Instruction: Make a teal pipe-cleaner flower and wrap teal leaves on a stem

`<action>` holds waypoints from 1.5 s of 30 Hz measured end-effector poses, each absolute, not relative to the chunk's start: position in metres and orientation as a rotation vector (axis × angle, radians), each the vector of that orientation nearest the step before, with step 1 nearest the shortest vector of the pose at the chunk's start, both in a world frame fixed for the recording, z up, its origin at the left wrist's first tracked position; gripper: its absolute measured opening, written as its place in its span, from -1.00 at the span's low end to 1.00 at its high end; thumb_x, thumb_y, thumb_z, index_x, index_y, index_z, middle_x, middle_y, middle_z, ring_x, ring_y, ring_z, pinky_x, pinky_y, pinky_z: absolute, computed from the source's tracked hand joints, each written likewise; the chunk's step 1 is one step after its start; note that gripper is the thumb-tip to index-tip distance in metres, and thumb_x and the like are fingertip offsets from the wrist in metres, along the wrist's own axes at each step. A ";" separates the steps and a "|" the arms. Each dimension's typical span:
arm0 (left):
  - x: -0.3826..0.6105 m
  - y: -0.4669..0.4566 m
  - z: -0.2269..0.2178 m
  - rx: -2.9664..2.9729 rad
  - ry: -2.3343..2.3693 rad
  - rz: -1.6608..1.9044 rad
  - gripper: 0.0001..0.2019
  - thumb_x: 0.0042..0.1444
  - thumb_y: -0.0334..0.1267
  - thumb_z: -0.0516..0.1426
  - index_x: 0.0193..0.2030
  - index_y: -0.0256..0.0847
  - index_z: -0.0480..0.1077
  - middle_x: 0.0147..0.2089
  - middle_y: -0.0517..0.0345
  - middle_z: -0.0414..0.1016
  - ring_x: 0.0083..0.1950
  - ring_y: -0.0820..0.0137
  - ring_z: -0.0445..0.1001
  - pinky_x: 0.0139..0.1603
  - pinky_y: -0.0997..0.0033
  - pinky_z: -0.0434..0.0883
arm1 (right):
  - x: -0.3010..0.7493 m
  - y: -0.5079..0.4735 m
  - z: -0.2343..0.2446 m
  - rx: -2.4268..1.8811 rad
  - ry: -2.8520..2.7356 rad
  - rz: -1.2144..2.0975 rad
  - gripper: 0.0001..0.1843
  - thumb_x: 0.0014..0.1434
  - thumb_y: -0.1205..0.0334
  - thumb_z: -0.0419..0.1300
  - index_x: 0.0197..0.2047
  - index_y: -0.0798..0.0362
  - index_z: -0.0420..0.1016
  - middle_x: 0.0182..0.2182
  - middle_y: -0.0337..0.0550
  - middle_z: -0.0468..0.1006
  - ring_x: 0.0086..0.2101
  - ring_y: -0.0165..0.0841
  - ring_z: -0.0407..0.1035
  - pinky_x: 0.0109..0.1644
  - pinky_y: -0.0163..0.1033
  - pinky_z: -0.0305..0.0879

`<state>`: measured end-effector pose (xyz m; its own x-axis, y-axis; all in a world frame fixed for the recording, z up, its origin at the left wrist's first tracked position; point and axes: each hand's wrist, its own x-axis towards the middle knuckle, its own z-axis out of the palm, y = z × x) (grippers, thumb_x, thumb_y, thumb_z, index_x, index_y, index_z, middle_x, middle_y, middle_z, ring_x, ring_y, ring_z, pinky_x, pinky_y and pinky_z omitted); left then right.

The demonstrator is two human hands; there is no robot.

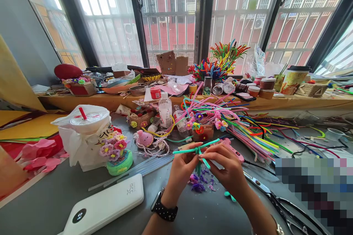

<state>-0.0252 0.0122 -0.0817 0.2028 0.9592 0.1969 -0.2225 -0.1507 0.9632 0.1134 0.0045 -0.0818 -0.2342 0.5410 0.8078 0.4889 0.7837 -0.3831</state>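
Note:
Both hands meet over the grey table, gripping green pipe cleaners (209, 143) that cross and twist together. My left hand (184, 165), with a dark watch on its wrist, pinches them near the crossing. Opposite it, my right hand (224, 161) is closed with its fingertips on the same pipe cleaners near the short end that points down. Below the hands lie purple and pink fuzzy scraps (198, 185). A small green pipe cleaner piece (230, 196) rests under my right forearm. Behind my right hand sits a pink glue gun (233, 149), partly hidden.
Large scissors (271, 194) lie at the right, and a white power bank (106, 205) at the left. A green flower pot craft (119, 161) stands near a bagged drink cup (89, 132). Loose pipe cleaners (250, 137) spread behind my hands, beside a plastic bottle (165, 112).

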 end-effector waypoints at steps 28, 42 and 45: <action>-0.031 0.017 -0.092 1.679 0.911 1.219 -0.86 -0.06 -0.26 0.14 -0.35 -0.21 0.49 -0.37 0.03 0.54 -0.29 0.26 0.47 -0.21 0.34 0.39 | 0.114 0.032 -0.058 -1.048 -1.745 0.533 -0.74 0.03 0.09 0.13 -0.54 0.10 0.38 -0.56 -0.22 0.34 -0.55 -0.44 0.22 -0.54 -0.35 0.15; -0.026 0.014 -0.092 1.382 0.918 1.273 -0.83 -0.12 -0.20 0.19 -0.45 -0.28 0.43 -0.48 0.09 0.48 -0.40 0.34 0.46 -0.32 0.40 0.39 | 0.114 0.022 -0.060 -1.109 -1.703 0.367 -0.81 0.07 0.14 0.10 -0.38 0.09 0.40 -0.45 -0.14 0.47 -0.46 -0.37 0.35 -0.42 -0.30 0.30; -0.026 0.014 -0.090 1.307 0.929 1.317 -0.83 -0.15 -0.20 0.21 -0.49 -0.28 0.42 -0.52 0.14 0.44 -0.45 0.40 0.42 -0.39 0.46 0.35 | 0.116 0.013 -0.063 -1.090 -1.809 0.152 -0.76 0.07 0.23 0.10 -0.16 0.06 0.32 -0.33 -0.10 0.49 -0.34 -0.31 0.39 -0.27 -0.21 0.33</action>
<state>-0.0261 0.0136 -0.0902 0.1055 0.9739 0.2010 -0.1374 -0.1859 0.9729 0.1159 0.0125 -0.0634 -0.1169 0.7297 0.6737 0.6073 0.5893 -0.5328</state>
